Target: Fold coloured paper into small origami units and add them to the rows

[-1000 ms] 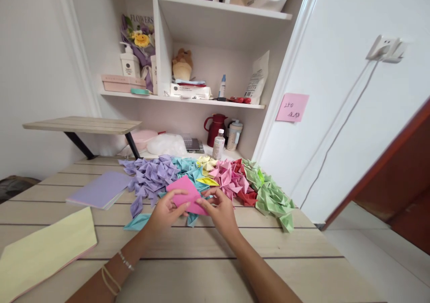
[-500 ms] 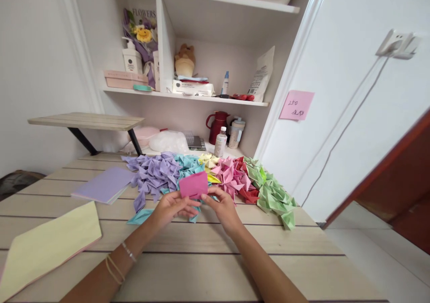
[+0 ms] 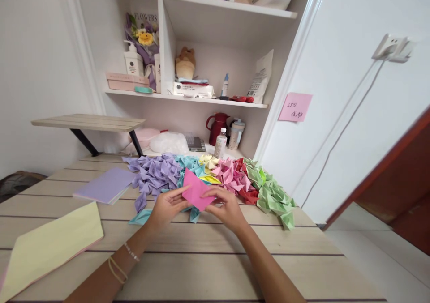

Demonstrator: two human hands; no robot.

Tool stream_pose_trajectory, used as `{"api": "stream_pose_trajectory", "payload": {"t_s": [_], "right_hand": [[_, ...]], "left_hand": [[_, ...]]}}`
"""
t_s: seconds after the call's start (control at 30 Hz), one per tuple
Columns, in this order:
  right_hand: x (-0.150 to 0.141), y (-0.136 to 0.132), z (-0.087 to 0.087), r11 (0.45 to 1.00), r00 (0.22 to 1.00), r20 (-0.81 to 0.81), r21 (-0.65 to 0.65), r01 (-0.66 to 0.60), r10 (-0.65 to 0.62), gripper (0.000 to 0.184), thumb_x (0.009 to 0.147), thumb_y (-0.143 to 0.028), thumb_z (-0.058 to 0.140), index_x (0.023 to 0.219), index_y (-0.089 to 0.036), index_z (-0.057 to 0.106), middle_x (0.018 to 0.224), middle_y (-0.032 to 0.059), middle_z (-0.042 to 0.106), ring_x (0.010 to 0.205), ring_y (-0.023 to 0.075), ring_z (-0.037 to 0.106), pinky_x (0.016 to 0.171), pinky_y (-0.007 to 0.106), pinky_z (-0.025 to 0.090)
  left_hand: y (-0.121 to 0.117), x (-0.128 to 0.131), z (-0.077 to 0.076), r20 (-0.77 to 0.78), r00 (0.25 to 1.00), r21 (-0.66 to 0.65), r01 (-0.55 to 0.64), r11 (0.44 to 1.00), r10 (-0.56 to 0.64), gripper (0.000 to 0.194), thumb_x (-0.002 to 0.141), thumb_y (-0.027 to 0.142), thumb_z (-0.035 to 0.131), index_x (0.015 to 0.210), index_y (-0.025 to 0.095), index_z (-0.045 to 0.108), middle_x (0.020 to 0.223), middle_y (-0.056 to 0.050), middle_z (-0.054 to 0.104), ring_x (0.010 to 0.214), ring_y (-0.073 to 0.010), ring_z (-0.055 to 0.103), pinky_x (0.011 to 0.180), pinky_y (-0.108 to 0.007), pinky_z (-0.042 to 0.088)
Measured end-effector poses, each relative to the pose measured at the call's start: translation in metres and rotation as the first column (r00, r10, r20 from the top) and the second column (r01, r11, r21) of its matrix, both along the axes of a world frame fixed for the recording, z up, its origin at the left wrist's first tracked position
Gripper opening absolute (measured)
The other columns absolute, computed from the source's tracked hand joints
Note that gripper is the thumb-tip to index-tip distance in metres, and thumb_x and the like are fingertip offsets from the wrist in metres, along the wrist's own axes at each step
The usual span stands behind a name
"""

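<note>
A bright pink sheet of paper (image 3: 196,189) is held up between my two hands, tilted with one corner pointing up. My left hand (image 3: 170,206) pinches its left edge. The fingers of my right hand (image 3: 224,204) are closed on its right side. Just behind lie heaps of folded paper pieces: purple ones (image 3: 156,173), blue ones (image 3: 190,163), pink ones (image 3: 230,177) and green ones (image 3: 273,195). A single blue folded piece (image 3: 140,216) lies beside my left wrist.
On the left of the wooden table (image 3: 188,271) lie a purple paper stack (image 3: 105,185) and a yellow paper stack (image 3: 57,245). A small raised stand (image 3: 89,121) is behind them. A bottle (image 3: 220,144) and a red jug (image 3: 218,128) stand at the back.
The pink paper has been turned from roughly level to a tilted, corner-up position and shows more of its surface. Both hands have shifted their grip on its sides.
</note>
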State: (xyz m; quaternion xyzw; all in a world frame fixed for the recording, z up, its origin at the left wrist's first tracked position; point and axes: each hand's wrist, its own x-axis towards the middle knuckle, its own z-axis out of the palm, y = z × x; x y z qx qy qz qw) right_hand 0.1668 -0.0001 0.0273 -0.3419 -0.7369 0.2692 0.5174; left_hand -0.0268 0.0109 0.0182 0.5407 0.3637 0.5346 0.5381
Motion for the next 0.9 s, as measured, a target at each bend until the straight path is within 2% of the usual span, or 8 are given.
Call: {"api": "stream_pose_trajectory", "payload": {"t_s": [0.07, 0.23, 0.37, 0.5, 0.6, 0.7, 0.8, 0.9], "right_hand": [[-0.001, 0.002, -0.002, 0.999, 0.996, -0.074, -0.032, 0.041, -0.043, 0.014, 0.063, -0.028, 0.072, 0.072, -0.019, 0.065, 0.082, 0.006, 0.065, 0.078, 0.019, 0.059, 0.059, 0.025, 0.048], [-0.006, 0.004, -0.005, 0.972, 0.95, -0.298, -0.235, 0.023, -0.094, 0.023, 0.063, -0.036, 0.072, 0.063, -0.016, 0.059, 0.066, 0.0021, 0.059, 0.058, 0.0133, 0.054, 0.048, 0.023, 0.047], [-0.005, 0.003, -0.003, 0.94, 0.94, -0.334, -0.337, -0.05, -0.07, 0.026, 0.062, -0.039, 0.071, 0.064, -0.016, 0.059, 0.066, 0.0016, 0.058, 0.06, 0.0134, 0.054, 0.047, 0.022, 0.048], [0.002, 0.007, -0.002, 0.941, 0.945, -0.319, -0.335, -0.041, -0.072, 0.025, 0.059, -0.037, 0.074, 0.061, -0.016, 0.059, 0.066, 0.001, 0.059, 0.059, 0.0127, 0.053, 0.047, 0.022, 0.046], [0.004, 0.008, -0.001, 0.944, 0.953, -0.295, -0.327, -0.036, -0.066, 0.025, 0.057, -0.035, 0.075, 0.059, -0.016, 0.059, 0.065, 0.0009, 0.06, 0.056, 0.0114, 0.052, 0.047, 0.022, 0.045], [-0.001, 0.005, 0.0, 0.931, 0.937, -0.343, -0.359, -0.06, -0.072, 0.026, 0.057, -0.035, 0.075, 0.061, -0.017, 0.057, 0.059, -0.0012, 0.057, 0.053, 0.0108, 0.052, 0.048, 0.022, 0.045], [-0.008, 0.002, -0.002, 0.902, 0.897, -0.436, -0.411, -0.131, -0.068, 0.035, 0.055, -0.035, 0.077, 0.08, -0.019, 0.058, 0.062, -0.0031, 0.059, 0.055, 0.0116, 0.055, 0.051, 0.023, 0.047], [-0.011, 0.002, -0.005, 0.896, 0.915, -0.403, -0.419, -0.148, -0.038, 0.041, 0.061, -0.037, 0.073, 0.096, -0.019, 0.06, 0.066, -0.0016, 0.061, 0.057, 0.0116, 0.055, 0.053, 0.024, 0.046]], "left_hand": [[0.0, -0.001, 0.0, -0.05, 0.999, 0.042, -0.015, 0.999, 0.017, 0.05, 0.052, 0.024, 0.078, 0.099, 0.013, 0.067, 0.099, -0.01, 0.069, 0.091, -0.0271, 0.064, 0.084, -0.038, 0.052], [-0.003, -0.001, 0.004, -0.211, 0.975, 0.232, -0.019, 0.973, 0.069, 0.025, 0.063, 0.027, 0.071, 0.086, 0.017, 0.073, 0.097, -0.008, 0.07, 0.088, -0.024, 0.065, 0.08, -0.032, 0.053], [-0.003, -0.003, 0.005, -0.323, 0.944, 0.353, 0.05, 0.934, 0.072, 0.018, 0.071, 0.026, 0.065, 0.086, 0.02, 0.073, 0.098, -0.007, 0.07, 0.089, -0.0216, 0.064, 0.081, -0.029, 0.052], [0.0, -0.007, 0.005, -0.407, 0.911, 0.399, 0.106, 0.911, 0.073, 0.015, 0.072, 0.026, 0.063, 0.08, 0.02, 0.074, 0.09, -0.007, 0.072, 0.083, -0.0206, 0.065, 0.077, -0.028, 0.052], [0.001, -0.007, 0.004, -0.393, 0.918, 0.37, 0.1, 0.924, 0.058, 0.014, 0.072, 0.027, 0.064, 0.077, 0.018, 0.073, 0.086, -0.007, 0.072, 0.081, -0.0205, 0.065, 0.075, -0.028, 0.051], [-0.002, -0.004, 0.005, -0.279, 0.96, 0.239, 0.049, 0.97, 0.02, 0.016, 0.067, 0.028, 0.068, 0.076, 0.015, 0.071, 0.082, -0.007, 0.072, 0.076, -0.0204, 0.066, 0.072, -0.028, 0.052], [-0.003, -0.001, 0.006, -0.139, 0.99, 0.108, -0.001, 0.994, 0.017, 0.021, 0.062, 0.028, 0.071, 0.077, 0.014, 0.064, 0.073, -0.005, 0.071, 0.071, -0.0192, 0.066, 0.069, -0.029, 0.053], [-0.004, 0.002, 0.008, -0.041, 0.999, 0.066, -0.031, 0.997, 0.034, 0.031, 0.063, 0.026, 0.071, 0.087, 0.017, 0.053, 0.069, 0.0, 0.068, 0.064, -0.0156, 0.065, 0.062, -0.026, 0.052]]}}
